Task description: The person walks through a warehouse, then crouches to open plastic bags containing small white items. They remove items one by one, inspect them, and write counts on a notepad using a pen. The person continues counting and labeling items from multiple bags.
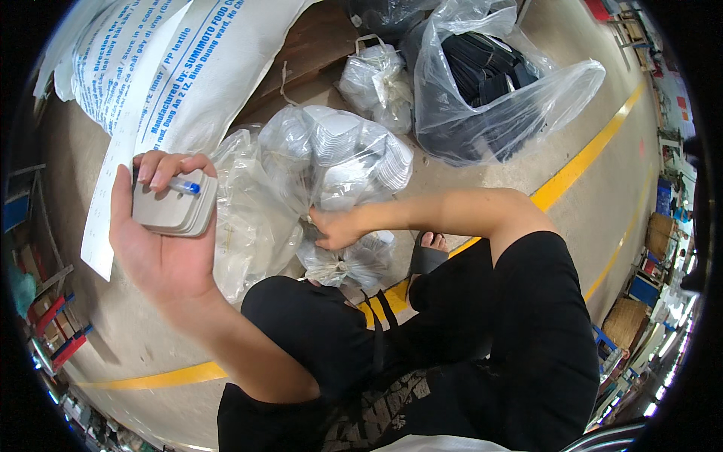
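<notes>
the left hand [166,250] is raised palm up and closed around a stack of pale grey, flat, smooth pieces with rounded corners [167,214]; a slim pen with a blue cap [194,188] lies across the top piece, under the fingers. a long, white, thin paper strip [98,233] runs behind this hand, which hides part of it; whether it is gripped cannot be told. the right hand [337,228] has its fingers curled against gathered plastic at the base of a glossy, clear film bag of nested, white, ribbed-edged pieces [354,151]; the firmness of the grip cannot be told.

adjacent items: a crumpled, translucent film bag [252,226] to the left; a small, wrinkled, clear bag [354,262] below the right hand; a tied, clear bag with white contents [376,83] above. a large, white sack with blue print [203,83] occupies the upper left. an open, clear bag of black, layered strips [486,113] stands upper right. a black-clothed knee [301,320] borders the work from below.
</notes>
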### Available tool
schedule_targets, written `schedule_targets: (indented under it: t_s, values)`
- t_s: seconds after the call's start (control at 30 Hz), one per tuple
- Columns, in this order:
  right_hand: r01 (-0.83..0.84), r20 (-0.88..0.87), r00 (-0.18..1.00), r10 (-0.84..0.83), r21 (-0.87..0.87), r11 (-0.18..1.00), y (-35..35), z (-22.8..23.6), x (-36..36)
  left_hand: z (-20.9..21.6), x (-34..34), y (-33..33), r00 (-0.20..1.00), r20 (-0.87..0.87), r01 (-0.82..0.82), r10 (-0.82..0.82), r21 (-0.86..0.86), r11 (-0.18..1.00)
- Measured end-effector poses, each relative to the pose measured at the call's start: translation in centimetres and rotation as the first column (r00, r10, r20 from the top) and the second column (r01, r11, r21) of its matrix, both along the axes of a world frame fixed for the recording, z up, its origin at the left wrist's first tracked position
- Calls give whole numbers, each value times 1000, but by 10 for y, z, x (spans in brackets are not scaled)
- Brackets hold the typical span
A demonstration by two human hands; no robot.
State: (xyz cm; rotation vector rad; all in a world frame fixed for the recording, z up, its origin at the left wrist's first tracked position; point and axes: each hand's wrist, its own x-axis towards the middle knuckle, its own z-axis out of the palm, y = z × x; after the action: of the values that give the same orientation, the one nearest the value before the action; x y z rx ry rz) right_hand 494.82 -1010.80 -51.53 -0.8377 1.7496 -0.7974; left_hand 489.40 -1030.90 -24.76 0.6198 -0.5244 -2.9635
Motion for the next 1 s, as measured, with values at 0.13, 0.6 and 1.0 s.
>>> schedule_targets:
  t_s: [0.13,0.6,1.0]
  values:
    - [-11,56,998,6,84,996,-6,6,-10,-7,1,-5,1000,-10,15,-15,-5,1000]
    - [-131,134,986,100,245,961,-9,26,-43,5,11,1,999,-39,14,-16,-61,998]
    - [56,-217,976,-1,250,967,10,80,-14,10,15,14,994,-86,60,-64,-49,997]
